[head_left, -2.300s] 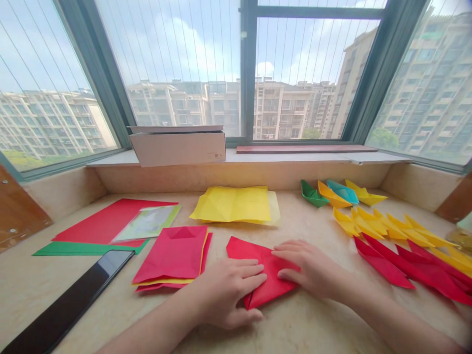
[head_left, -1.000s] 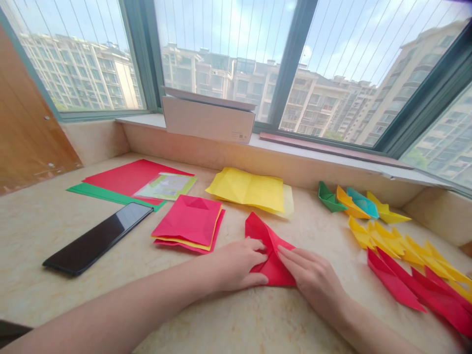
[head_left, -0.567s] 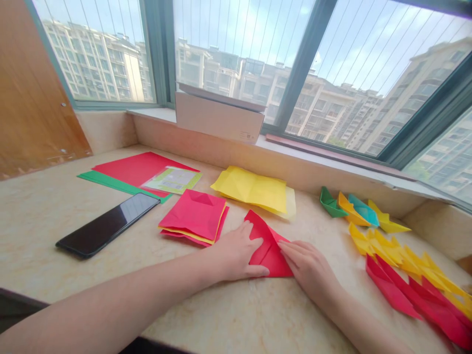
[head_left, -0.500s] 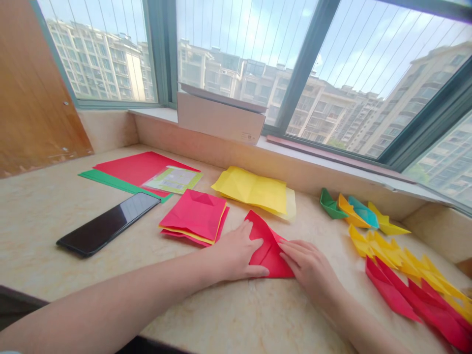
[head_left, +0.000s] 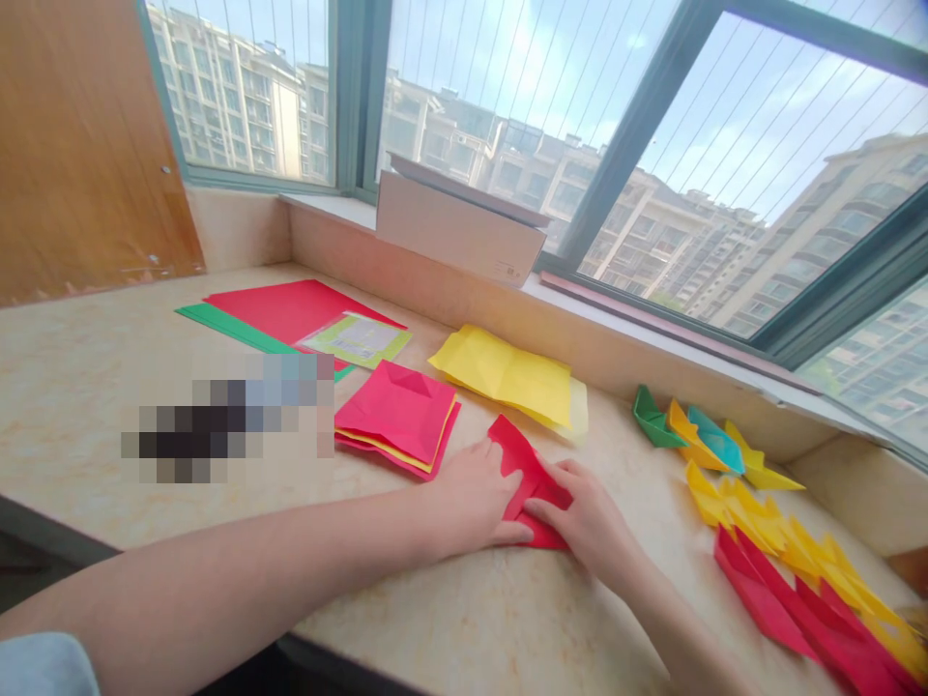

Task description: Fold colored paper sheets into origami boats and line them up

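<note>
A folded sheet of red paper lies on the stone-patterned counter in front of me. My left hand rests flat on its left side, fingers spread and pressing it down. With thumb and fingers, my right hand grips the paper's right edge, which is turned over toward the middle. Part of the sheet is hidden beneath both hands. Just left of it sits a stack of folded red and yellow papers, close to my left wrist.
Yellow sheets lie behind the red paper. Several folded paper boats, green, yellow and red, stand at the right. Red sheets, a clear packet and a pixelated dark object lie left. A white box stands on the windowsill.
My right hand has moved slightly inward, carrying the red paper's right edge over to the left. My left hand stays on the paper. The view has tilted and shifted a little.
</note>
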{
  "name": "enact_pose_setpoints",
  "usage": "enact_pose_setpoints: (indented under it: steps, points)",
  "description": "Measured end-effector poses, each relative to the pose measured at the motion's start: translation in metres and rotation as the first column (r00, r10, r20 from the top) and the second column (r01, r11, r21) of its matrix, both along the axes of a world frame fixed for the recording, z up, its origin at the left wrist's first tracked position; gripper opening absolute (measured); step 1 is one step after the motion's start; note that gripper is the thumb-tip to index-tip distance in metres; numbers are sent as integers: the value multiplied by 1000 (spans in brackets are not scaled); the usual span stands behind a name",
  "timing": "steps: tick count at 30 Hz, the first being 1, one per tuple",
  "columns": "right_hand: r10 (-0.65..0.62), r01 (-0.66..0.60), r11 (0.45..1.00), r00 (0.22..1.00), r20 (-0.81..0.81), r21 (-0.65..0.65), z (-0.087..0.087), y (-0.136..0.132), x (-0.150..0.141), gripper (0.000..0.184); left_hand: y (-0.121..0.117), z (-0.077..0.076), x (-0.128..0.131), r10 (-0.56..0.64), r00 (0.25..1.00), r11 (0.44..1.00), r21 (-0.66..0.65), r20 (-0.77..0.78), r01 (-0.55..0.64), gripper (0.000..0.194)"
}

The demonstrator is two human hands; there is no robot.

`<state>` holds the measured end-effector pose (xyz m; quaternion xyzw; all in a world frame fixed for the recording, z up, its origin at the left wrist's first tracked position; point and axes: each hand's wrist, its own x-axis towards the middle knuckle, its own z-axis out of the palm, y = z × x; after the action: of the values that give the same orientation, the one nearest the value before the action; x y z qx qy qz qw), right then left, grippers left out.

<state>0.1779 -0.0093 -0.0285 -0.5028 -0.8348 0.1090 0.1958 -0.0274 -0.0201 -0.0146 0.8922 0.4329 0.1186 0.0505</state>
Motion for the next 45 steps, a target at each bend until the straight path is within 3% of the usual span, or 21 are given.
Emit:
enact_pose_setpoints:
  steps: [4,8,10,14,18,22,28,33,37,40,45]
  points:
    - [86,-88,993,996,28,76,-13,-9,0,31,0,-1,3,-5,1000,1000,21,20,5,63]
    - [152,-159,982,986,71,98,-16,-13,-1,33,0,2,6,110,993,993,-45,35,-108,69]
    - [170,-175,978,984,56,117,-16,-12,-1,33,0,2,7,155,988,988,-1,29,-155,77]
    - [206,-205,974,978,-7,97,-18,-8,2,33,6,-6,3,70,997,990,117,28,-73,99]
    - [82,-71,994,986,-145,79,-22,-6,4,43,16,-17,-4,14,999,999,40,46,-16,112]
    - [-50,55,998,975,-216,15,-21,-5,5,62,19,-20,-5,-1,998,996,88,61,-5,119]
    - [-26,22,1000,971,-240,-20,-14,-7,5,45,14,-14,-2,-33,999,992,126,25,29,103]
    - [-34,18,998,963,-268,-62,-16,-6,5,52,1,-5,6,29,999,985,173,-14,-26,84]
    - [-69,54,997,945,-321,-57,-23,-5,7,49,-3,-9,11,33,998,993,114,-58,-27,59]
    - [-78,62,997,930,-358,-55,-24,-2,7,39,-2,-14,11,10,1000,998,70,-11,-9,55]
    - [-31,15,999,924,-380,-45,-22,2,6,39,-3,-11,9,3,999,999,41,44,-5,54]
